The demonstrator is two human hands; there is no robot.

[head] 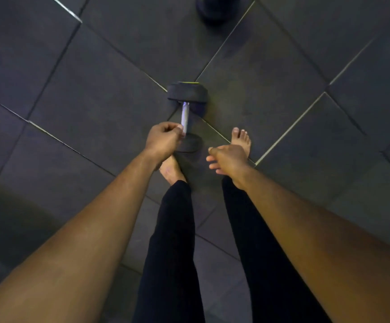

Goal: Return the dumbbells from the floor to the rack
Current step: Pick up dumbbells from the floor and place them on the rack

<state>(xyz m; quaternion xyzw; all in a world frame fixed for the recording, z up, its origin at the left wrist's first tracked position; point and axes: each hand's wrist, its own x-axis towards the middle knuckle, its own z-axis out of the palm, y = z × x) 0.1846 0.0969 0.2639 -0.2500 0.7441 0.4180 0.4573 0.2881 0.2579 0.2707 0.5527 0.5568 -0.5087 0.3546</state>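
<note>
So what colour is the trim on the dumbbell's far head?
Yellow-green, a thin strip on the dumbbell far head's top edge; the head view, the only one, shows it.

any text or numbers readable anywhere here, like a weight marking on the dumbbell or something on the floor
None can be read.
Black dumbbell with the silver handle: a yellow-green strip shows on the far head's end face, seen edge-on; if it is a marking, it is too blurred to read.
Dark rubber floor tiles: no print, only seams.
Dark object at the top edge: cut off and blurred, no legible mark.
</note>
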